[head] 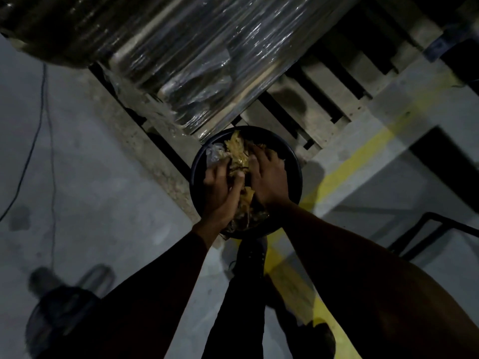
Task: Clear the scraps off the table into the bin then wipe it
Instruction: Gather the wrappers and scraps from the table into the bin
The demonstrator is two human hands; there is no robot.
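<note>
While both hands clutch yellow crinkly plastic scraps [239,161] over round black bin [293,161] | left hand [220,187], right hand [267,177] curled round them | light, springy; hold bunched.

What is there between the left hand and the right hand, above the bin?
In the head view, yellowish scraps are bunched between the left hand and right hand, over the black bin.

Warehouse: wrapped pallet [324,99], yellow floor line [363,156].

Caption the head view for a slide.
Both hands, left and right, hold yellow scraps over the black bin.
</note>
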